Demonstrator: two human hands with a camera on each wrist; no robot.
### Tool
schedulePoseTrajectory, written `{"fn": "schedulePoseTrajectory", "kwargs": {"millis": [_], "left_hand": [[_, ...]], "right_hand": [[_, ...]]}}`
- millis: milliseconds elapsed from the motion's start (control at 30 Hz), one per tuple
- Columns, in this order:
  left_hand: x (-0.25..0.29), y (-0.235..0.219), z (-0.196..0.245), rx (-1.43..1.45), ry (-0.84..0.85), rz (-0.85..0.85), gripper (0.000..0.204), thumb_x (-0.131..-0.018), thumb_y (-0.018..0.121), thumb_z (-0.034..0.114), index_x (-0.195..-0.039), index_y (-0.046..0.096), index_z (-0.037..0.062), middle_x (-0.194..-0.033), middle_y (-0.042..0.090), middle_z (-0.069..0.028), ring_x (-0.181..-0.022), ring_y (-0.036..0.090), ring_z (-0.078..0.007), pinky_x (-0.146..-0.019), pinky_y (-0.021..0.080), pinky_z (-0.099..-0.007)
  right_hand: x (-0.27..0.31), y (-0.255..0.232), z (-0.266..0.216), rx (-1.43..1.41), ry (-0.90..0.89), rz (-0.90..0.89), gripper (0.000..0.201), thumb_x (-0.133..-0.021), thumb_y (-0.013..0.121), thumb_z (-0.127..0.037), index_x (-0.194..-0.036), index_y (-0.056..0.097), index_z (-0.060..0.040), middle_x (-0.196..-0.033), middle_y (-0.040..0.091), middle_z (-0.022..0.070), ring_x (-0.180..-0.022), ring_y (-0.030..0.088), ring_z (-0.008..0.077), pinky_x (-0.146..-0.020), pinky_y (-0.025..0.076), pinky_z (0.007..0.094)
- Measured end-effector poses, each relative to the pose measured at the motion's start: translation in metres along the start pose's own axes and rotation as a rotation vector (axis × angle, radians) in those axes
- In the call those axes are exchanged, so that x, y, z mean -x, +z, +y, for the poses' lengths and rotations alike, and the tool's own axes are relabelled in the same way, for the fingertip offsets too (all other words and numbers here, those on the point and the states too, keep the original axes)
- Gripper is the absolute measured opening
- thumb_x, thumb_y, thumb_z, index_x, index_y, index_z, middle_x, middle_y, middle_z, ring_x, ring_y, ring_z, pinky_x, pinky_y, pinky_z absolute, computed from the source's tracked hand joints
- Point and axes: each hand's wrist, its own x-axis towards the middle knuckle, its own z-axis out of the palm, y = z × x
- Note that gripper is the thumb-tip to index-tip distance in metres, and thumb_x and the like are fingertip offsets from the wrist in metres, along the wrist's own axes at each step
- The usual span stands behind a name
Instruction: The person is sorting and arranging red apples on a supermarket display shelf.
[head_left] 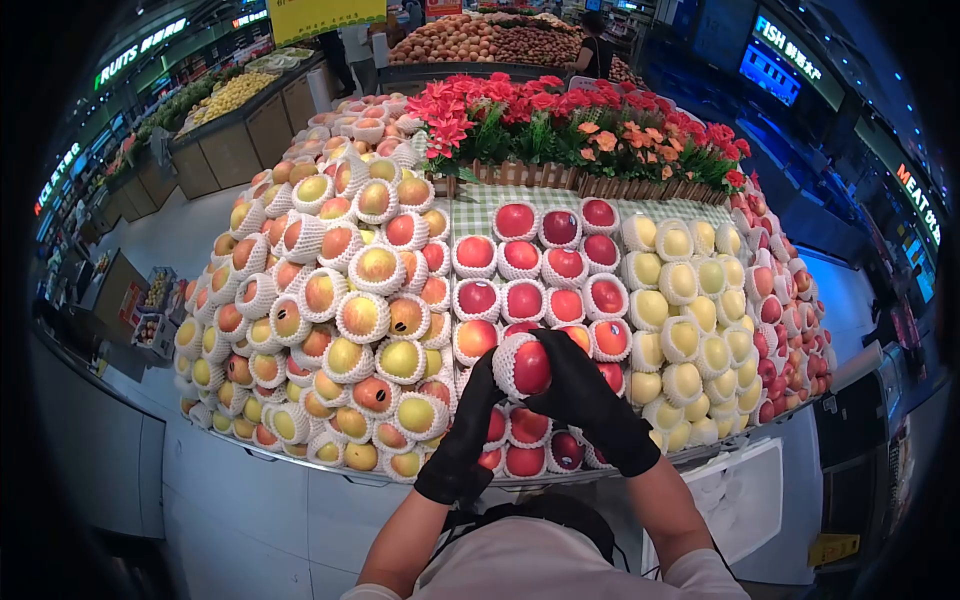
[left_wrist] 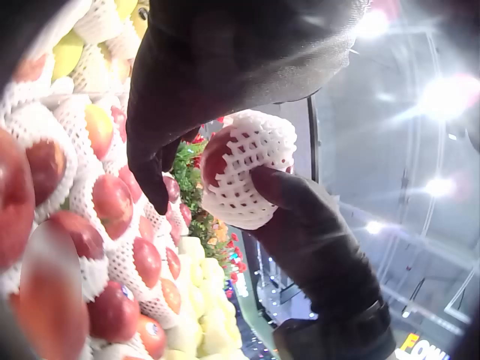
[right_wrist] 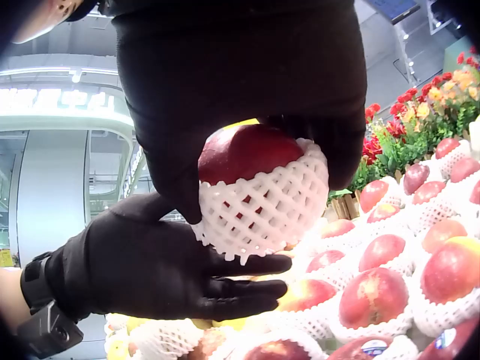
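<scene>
One broad fruit stand (head_left: 475, 484) filled the middle of the head view. On it, red apples (head_left: 520, 262) sat in white foam nets between red-and-yellow fruit (head_left: 377, 263) on the left and pale yellow fruit (head_left: 680, 338) on the right, also netted. Behind the red apples, a low wooden fence (head_left: 530, 176) bordered red and orange flowers (head_left: 590, 120). A white bin (head_left: 752, 530) stood beside the stand at lower right, its contents too unclear to name. Above the near rows, the held apple (head_left: 532, 368) sat partly inside its foam net (head_left: 504, 372), red skin bare on one side. The gloved right hand (head_left: 590, 400) curled round it; the gloved left hand (head_left: 462, 440) was at the net's other side.

In the left wrist view, the right thumb pressed on the mesh, while the left hand loomed large above, its fingers pointing down past the net.

In the right wrist view, the net cupped the lower part of the apple, and the right hand gripped it from above, fingers and thumb on opposite sides. The left hand reached in below, fingers nearly straight and slightly spread, close under the net; whether they touched it could not be told.
</scene>
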Motion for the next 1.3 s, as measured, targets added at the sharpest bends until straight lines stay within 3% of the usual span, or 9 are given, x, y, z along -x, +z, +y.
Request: {"fn": "schedulePoseTrajectory", "kwargs": {"millis": [100, 133, 267, 500, 700, 1000, 1100, 1233, 1300], "left_hand": [[-0.022, -0.063, -0.052, -0.8, 0.178, 0.119, 0.049, -0.096, 0.059, 0.021, -0.14, 0.043, 0.005, -0.143, 0.044, -0.0134, -0.131, 0.044, -0.0214, -0.109, 0.036, -0.0379], [-0.029, -0.084, -0.068, -1.047, 0.345, 0.102, 0.046, -0.092, 0.065, 0.021, -0.132, 0.05, 0.0031, -0.14, 0.044, -0.0194, -0.131, 0.044, -0.0289, -0.109, 0.036, -0.0421], [-0.025, -0.08, -0.072, -1.534, 0.52, 0.163, 0.053, -0.082, 0.073, 0.022, -0.125, 0.053, -0.0009, -0.137, 0.04, -0.0308, -0.128, 0.04, -0.0483, -0.108, 0.035, -0.0488], [-0.02, -0.08, -0.074, -1.577, 0.337, 0.079, 0.054, -0.082, 0.069, 0.023, -0.125, 0.05, -0.0032, -0.137, 0.038, -0.0359, -0.129, 0.037, -0.0509, -0.11, 0.032, -0.0528], [-0.019, -0.077, -0.065, -1.504, 0.339, 0.088, 0.048, -0.081, 0.07, 0.019, -0.122, 0.054, -0.0017, -0.132, 0.045, -0.0283, -0.127, 0.041, -0.0455, -0.107, 0.036, -0.0489], [-0.021, -0.081, -0.065, -1.405, 0.39, 0.093, 0.054, -0.078, 0.072, 0.013, -0.125, 0.053, -0.0016, -0.131, 0.046, -0.0261, -0.125, 0.044, -0.0426, -0.105, 0.039, -0.0472], [-0.02, -0.082, -0.066, -1.415, 0.399, 0.097, 0.055, -0.077, 0.073, 0.012, -0.126, 0.052, -0.001, -0.131, 0.046, -0.0257, -0.125, 0.044, -0.0426, -0.105, 0.039, -0.0472], [-0.021, -0.08, -0.065, -1.408, 0.421, 0.123, 0.057, -0.075, 0.074, 0.01, -0.127, 0.052, 0.0002, -0.131, 0.047, -0.0252, -0.125, 0.045, -0.0424, -0.105, 0.039, -0.0474], [-0.021, -0.078, -0.062, -1.402, 0.372, 0.122, 0.057, -0.073, 0.073, 0.009, -0.126, 0.053, 0.0004, -0.131, 0.047, -0.0248, -0.125, 0.045, -0.0423, -0.104, 0.04, -0.048]], "right_hand": [[-0.011, -0.011, 0.012, 0.052, -0.015, 0.03, 0.078, -0.062, 0.084, -0.015, -0.13, 0.048, -0.003, -0.122, 0.057, 0.0176, -0.115, 0.055, 0.0361, -0.097, 0.046, 0.0439], [-0.015, -0.011, 0.025, 0.063, -0.015, 0.039, 0.078, -0.062, 0.084, -0.015, -0.13, 0.048, -0.0032, -0.121, 0.058, 0.0176, -0.115, 0.056, 0.0361, -0.096, 0.046, 0.0439], [-0.035, -0.013, 0.057, 0.077, -0.044, 0.06, 0.079, -0.061, 0.083, -0.014, -0.131, 0.048, -0.004, -0.122, 0.057, 0.0179, -0.115, 0.055, 0.0367, -0.097, 0.046, 0.0436], [-0.075, -0.02, 0.08, 0.11, -0.137, 0.174, 0.08, -0.062, 0.077, -0.003, -0.135, 0.044, -0.0047, -0.131, 0.05, 0.0185, -0.124, 0.049, 0.0367, -0.104, 0.042, 0.0425], [-0.121, -0.02, 0.102, 0.063, -0.105, 0.182, 0.083, -0.064, 0.075, -0.002, -0.139, 0.04, -0.0045, -0.131, 0.048, 0.0196, -0.122, 0.05, 0.0379, -0.101, 0.045, 0.0425], [-0.204, -0.003, 0.124, 0.194, -0.089, 0.319, 0.085, -0.06, 0.087, -0.018, -0.132, 0.045, -0.0001, -0.127, 0.052, 0.0219, -0.119, 0.052, 0.0386, -0.1, 0.045, 0.0445], [-0.244, 0.006, 0.145, 0.049, 0.001, 0.357, 0.082, -0.06, 0.088, -0.02, -0.13, 0.048, -0.0019, -0.124, 0.058, 0.0189, -0.113, 0.059, 0.0306, -0.094, 0.049, 0.0397], [-0.274, 0.006, 0.133, -0.007, 0.015, 0.287, 0.088, -0.061, 0.088, -0.029, -0.134, 0.046, -0.0016, -0.123, 0.06, 0.0186, -0.112, 0.061, 0.0276, -0.094, 0.05, 0.038], [-0.283, 0.015, 0.132, 0.144, 0.075, 0.285, 0.092, -0.06, 0.087, -0.041, -0.136, 0.045, -0.0067, -0.12, 0.063, 0.0184, -0.111, 0.062, 0.0314, -0.093, 0.049, 0.0408]]}}
